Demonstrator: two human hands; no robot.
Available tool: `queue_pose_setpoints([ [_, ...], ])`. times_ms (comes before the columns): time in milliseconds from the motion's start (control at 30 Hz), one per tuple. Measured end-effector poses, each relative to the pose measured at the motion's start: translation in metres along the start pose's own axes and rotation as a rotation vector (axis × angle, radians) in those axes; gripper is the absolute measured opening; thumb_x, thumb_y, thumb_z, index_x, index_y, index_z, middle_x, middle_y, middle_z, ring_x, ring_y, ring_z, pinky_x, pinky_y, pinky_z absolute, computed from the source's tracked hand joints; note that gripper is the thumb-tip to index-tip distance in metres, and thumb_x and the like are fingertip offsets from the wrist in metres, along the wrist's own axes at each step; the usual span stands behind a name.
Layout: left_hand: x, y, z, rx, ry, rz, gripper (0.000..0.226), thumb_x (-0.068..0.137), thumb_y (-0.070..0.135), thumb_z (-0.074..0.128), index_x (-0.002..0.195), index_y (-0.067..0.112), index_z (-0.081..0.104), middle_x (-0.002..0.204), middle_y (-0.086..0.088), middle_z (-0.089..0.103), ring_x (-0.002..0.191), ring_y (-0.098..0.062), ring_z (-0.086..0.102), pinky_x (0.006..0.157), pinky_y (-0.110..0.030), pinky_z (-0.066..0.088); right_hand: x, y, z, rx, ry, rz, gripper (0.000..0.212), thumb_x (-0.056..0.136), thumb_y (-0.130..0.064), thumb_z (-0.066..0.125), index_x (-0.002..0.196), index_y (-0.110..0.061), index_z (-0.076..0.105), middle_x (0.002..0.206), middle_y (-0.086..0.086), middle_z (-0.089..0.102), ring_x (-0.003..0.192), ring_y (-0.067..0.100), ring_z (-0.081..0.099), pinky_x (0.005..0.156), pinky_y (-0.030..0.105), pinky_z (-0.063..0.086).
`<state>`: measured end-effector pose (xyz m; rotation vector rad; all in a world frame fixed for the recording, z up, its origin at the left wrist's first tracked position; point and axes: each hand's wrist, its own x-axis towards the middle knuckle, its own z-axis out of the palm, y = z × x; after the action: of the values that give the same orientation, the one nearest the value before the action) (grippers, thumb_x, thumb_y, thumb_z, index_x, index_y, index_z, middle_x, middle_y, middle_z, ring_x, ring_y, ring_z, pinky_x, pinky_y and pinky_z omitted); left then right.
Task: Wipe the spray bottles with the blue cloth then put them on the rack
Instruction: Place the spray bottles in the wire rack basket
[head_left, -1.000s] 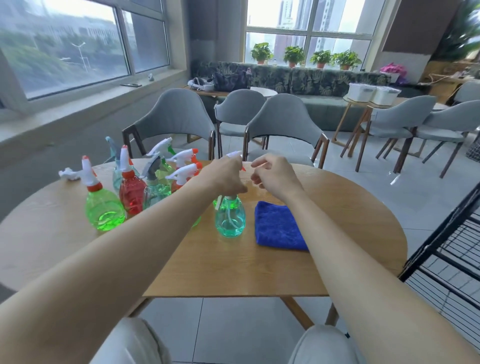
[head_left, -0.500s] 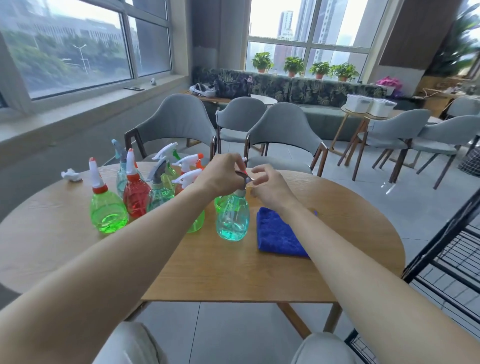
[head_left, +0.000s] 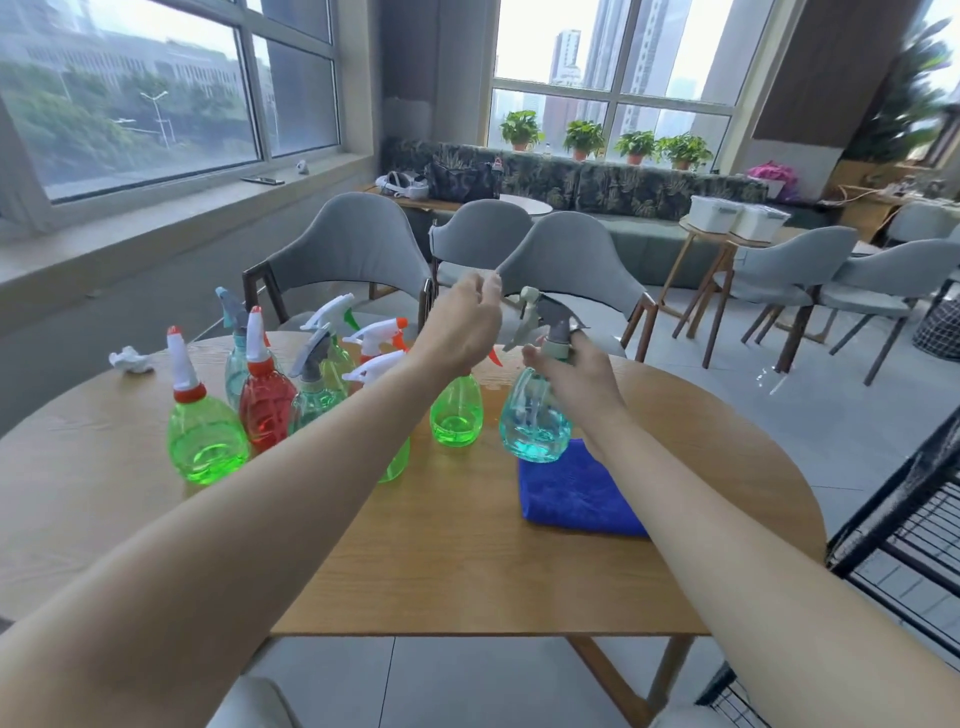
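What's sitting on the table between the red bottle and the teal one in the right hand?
In the head view, between the red bottle and the teal bottle held by the right hand stand several spray bottles, nearest a green bottle, partly behind the left forearm.

Eight spray bottles are visible: three bright green (head_left: 208, 441) (head_left: 456, 415) (head_left: 395, 462), one red (head_left: 266, 402), and four pale teal or greenish clear ones (head_left: 535, 421) (head_left: 236, 358) (head_left: 311, 395) (head_left: 337, 353) (the cluster at ten o'clock overlaps, so this count is approximate). One blue cloth (head_left: 576, 493). One crumpled white wad (head_left: 130, 359). Two hands (head_left: 462, 327) (head_left: 576, 374). One black rack (head_left: 904, 530) at three o'clock.
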<state>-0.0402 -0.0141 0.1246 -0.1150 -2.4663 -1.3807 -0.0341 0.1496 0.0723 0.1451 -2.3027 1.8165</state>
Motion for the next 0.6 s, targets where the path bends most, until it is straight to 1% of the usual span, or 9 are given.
queue_pose_setpoints([
  [67, 0.013, -0.015, 0.006, 0.238, -0.053, -0.019, 0.026, 0.106, 0.021, 0.05, 0.128, 0.006, 0.051, 0.128, -0.022, 0.062, 0.118, -0.041, 0.059, 0.095, -0.046, 0.047, 0.009, 0.006, 0.0, -0.005, 0.02, 0.013, 0.018, 0.092, -0.028, 0.079, 0.107, -0.023, 0.07, 0.105, 0.003, 0.075, 0.104, 0.026, 0.072, 0.1, 0.053, 0.056],
  [167, 0.034, -0.032, 0.02, 0.568, -0.197, -0.015, 0.038, 0.096, 0.014, 0.062, 0.128, 0.003, 0.045, 0.129, -0.026, 0.055, 0.124, -0.044, 0.052, 0.099, -0.045, 0.043, 0.03, 0.018, -0.001, -0.046, 0.017, 0.015, 0.027, 0.08, -0.045, 0.076, 0.1, -0.027, 0.071, 0.1, -0.002, 0.076, 0.101, 0.024, 0.072, 0.099, 0.055, 0.056],
  [233, 0.05, -0.037, 0.029, 0.699, -0.286, -0.036, 0.036, 0.095, 0.014, 0.062, 0.126, 0.006, 0.046, 0.118, -0.019, 0.056, 0.115, -0.039, 0.056, 0.094, -0.045, 0.046, 0.047, 0.028, -0.003, -0.048, 0.01, 0.037, 0.028, 0.078, -0.047, 0.075, 0.097, -0.027, 0.071, 0.097, -0.003, 0.076, 0.099, 0.023, 0.072, 0.097, 0.054, 0.056],
  [333, 0.077, -0.037, 0.049, 0.862, -0.344, -0.087, 0.011, 0.096, 0.014, 0.059, 0.104, 0.013, 0.052, 0.1, -0.007, 0.055, 0.096, -0.033, 0.056, 0.083, -0.039, 0.046, 0.081, 0.047, -0.013, -0.043, -0.003, 0.088, 0.021, 0.087, -0.041, 0.076, 0.101, -0.025, 0.073, 0.099, -0.005, 0.077, 0.099, 0.02, 0.071, 0.098, 0.05, 0.056],
  [367, 0.085, -0.033, 0.055, 0.886, -0.347, -0.096, 0.007, 0.096, 0.015, 0.059, 0.095, 0.014, 0.052, 0.094, -0.005, 0.054, 0.093, -0.032, 0.056, 0.08, -0.038, 0.045, 0.091, 0.052, -0.018, -0.041, 0.0, 0.101, 0.021, 0.088, -0.04, 0.076, 0.102, -0.025, 0.074, 0.099, -0.005, 0.077, 0.099, 0.02, 0.071, 0.098, 0.049, 0.056],
  [433, 0.101, -0.019, 0.066, 0.897, -0.355, -0.13, 0.02, 0.097, 0.019, 0.059, 0.08, 0.016, 0.048, 0.086, -0.003, 0.052, 0.09, -0.032, 0.055, 0.078, -0.037, 0.043, 0.109, 0.054, -0.028, -0.051, -0.002, 0.134, 0.02, 0.088, -0.04, 0.076, 0.1, -0.024, 0.074, 0.098, -0.004, 0.077, 0.099, 0.021, 0.071, 0.096, 0.047, 0.056],
  [500, 0.115, 0.004, 0.077, 0.844, -0.366, -0.131, 0.026, 0.097, 0.022, 0.054, 0.072, 0.017, 0.045, 0.083, -0.007, 0.054, 0.088, -0.033, 0.056, 0.078, -0.036, 0.045, 0.122, 0.048, -0.043, -0.083, 0.011, 0.153, 0.016, 0.09, -0.038, 0.075, 0.097, -0.023, 0.071, 0.098, -0.001, 0.076, 0.099, 0.024, 0.07, 0.093, 0.043, 0.054],
  [567, 0.129, 0.04, 0.088, 0.729, -0.375, -0.129, 0.028, 0.094, 0.028, 0.042, 0.07, 0.014, 0.046, 0.091, -0.016, 0.061, 0.087, -0.035, 0.058, 0.079, -0.035, 0.049, 0.131, 0.032, -0.065, -0.089, 0.056, 0.176, 0.016, 0.089, -0.038, 0.074, 0.096, -0.024, 0.07, 0.096, 0.0, 0.076, 0.097, 0.025, 0.071, 0.092, 0.044, 0.056],
  [600, 0.134, 0.059, 0.093, 0.656, -0.363, -0.123, 0.029, 0.094, 0.03, 0.039, 0.074, 0.012, 0.05, 0.098, -0.019, 0.066, 0.089, -0.036, 0.063, 0.081, -0.035, 0.054, 0.132, 0.022, -0.078, -0.089, 0.081, 0.2, 0.017, 0.088, -0.038, 0.072, 0.098, -0.024, 0.069, 0.095, 0.001, 0.075, 0.096, 0.026, 0.071, 0.092, 0.046, 0.057],
])
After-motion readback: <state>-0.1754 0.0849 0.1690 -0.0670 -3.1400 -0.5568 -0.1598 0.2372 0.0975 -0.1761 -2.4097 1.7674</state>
